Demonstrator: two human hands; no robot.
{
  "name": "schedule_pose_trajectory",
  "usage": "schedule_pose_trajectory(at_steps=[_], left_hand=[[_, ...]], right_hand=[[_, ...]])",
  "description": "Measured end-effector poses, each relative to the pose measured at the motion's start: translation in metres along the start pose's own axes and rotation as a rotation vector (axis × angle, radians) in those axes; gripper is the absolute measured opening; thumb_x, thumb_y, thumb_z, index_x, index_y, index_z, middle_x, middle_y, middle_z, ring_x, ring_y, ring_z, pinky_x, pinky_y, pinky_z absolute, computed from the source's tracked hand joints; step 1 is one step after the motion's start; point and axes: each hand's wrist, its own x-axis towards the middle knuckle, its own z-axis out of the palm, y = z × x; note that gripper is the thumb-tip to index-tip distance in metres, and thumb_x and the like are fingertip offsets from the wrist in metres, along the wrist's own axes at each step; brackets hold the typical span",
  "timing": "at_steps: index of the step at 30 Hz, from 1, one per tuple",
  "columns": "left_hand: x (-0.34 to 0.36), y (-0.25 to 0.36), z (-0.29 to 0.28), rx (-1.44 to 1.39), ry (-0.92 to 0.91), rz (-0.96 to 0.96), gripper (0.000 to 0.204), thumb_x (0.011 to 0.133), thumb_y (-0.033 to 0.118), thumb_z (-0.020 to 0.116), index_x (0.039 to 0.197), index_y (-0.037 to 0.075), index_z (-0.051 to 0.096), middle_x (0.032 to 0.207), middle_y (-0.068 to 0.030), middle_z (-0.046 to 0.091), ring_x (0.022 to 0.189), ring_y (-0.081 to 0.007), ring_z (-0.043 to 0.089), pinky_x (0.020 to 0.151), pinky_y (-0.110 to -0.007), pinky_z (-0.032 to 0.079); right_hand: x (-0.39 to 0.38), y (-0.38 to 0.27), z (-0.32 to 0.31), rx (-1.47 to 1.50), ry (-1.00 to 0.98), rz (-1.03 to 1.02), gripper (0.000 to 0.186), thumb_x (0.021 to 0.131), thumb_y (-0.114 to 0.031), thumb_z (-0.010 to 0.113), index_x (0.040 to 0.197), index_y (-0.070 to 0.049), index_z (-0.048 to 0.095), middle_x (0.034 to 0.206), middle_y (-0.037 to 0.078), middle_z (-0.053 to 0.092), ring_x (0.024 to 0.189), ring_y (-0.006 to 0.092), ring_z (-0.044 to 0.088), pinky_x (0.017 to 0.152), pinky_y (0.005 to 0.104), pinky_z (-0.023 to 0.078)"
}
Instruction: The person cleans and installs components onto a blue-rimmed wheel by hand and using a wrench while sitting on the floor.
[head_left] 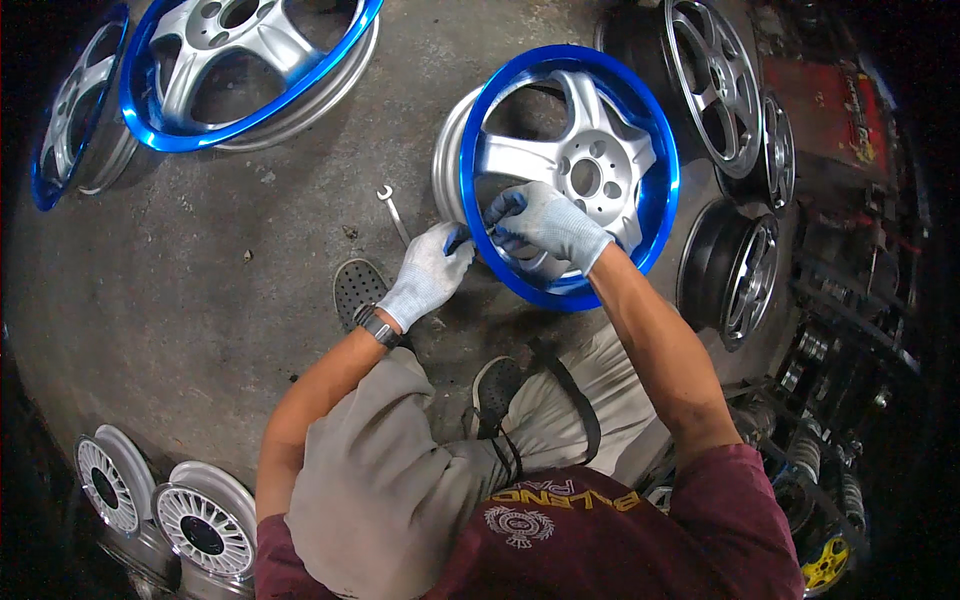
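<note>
A silver spoked wheel rim (510, 158) with a shiny blue lip stands tilted on the floor in front of me. My left hand (430, 270), in a white glove with blue fingertips, is closed in a pinch at the outer left edge of the blue lip. My right hand (556, 226), gloved the same way, reaches over the wheel face with its fingers curled at the inner side of that lip, close to the left one. What the fingertips hold is too small and covered to make out. Beyond my left hand lies a metal spanner (393, 212).
Two more blue-lipped wheels (205, 136) stand at the far left. Dark and silver wheels (728, 90) line the right side, near a red panel (825, 115) and metal parts. White wheels (205, 530) sit lower left. My shoes (358, 287) are close to the work.
</note>
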Motion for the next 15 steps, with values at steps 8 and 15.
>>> schedule_pose_trajectory(at_steps=[8, 15], left_hand=[[-0.001, 0.000, -0.001, -0.028, 0.016, 0.006, 0.019, 0.092, 0.016, 0.063, 0.100, -0.002, 0.065, 0.096, -0.0252, 0.065, 0.095, -0.0440, 0.064, 0.082, -0.049, 0.050], [-0.001, 0.001, 0.000, -0.016, 0.017, 0.034, 0.018, 0.093, 0.016, 0.063, 0.098, -0.001, 0.064, 0.093, -0.0249, 0.064, 0.092, -0.0443, 0.063, 0.080, -0.049, 0.049]], right_hand=[[0.002, -0.003, 0.002, -0.032, -0.008, 0.045, 0.023, 0.087, -0.010, 0.062, 0.100, 0.004, 0.074, 0.082, 0.013, 0.074, 0.069, 0.0180, 0.070, 0.069, 0.0330, 0.058], [0.009, 0.005, 0.000, -0.337, 0.014, -0.037, 0.031, 0.094, -0.023, 0.062, 0.101, 0.006, 0.072, 0.078, 0.012, 0.070, 0.068, 0.0156, 0.064, 0.066, 0.0336, 0.053]])
